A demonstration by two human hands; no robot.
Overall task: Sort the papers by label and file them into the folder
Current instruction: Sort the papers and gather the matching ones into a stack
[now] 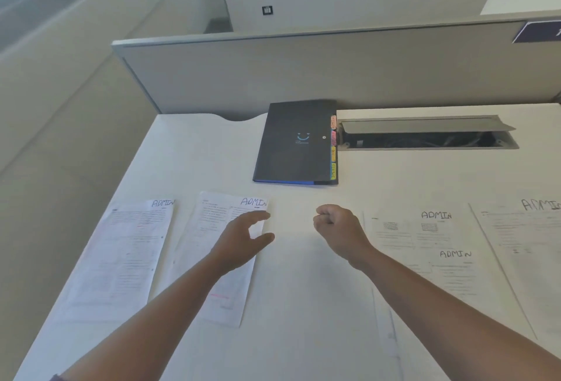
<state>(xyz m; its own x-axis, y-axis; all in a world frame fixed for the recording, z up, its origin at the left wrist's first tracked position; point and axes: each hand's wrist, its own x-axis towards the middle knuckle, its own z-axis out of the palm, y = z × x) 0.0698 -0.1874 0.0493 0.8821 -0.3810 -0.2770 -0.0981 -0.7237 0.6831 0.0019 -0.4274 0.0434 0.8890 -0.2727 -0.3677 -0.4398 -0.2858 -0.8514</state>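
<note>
A dark folder [294, 143] with coloured index tabs [333, 149] along its right edge lies closed at the back of the white desk [303, 304]. Several printed sheets marked ADMIN lie in a row nearer me: one at far left [121, 256], a second [212, 228] beside it, overlapping sheets at right [425, 238] and one at far right [528, 238]. My left hand [239, 241] hovers open over the second sheet's right edge, thumb and fingers apart. My right hand [337, 228] is a loose fist over bare desk, holding nothing.
A grey partition [303, 70] closes off the desk's back edge. Right of the folder is a cable tray [425, 134] with its lid raised. The desk's left edge drops to the floor [60, 183].
</note>
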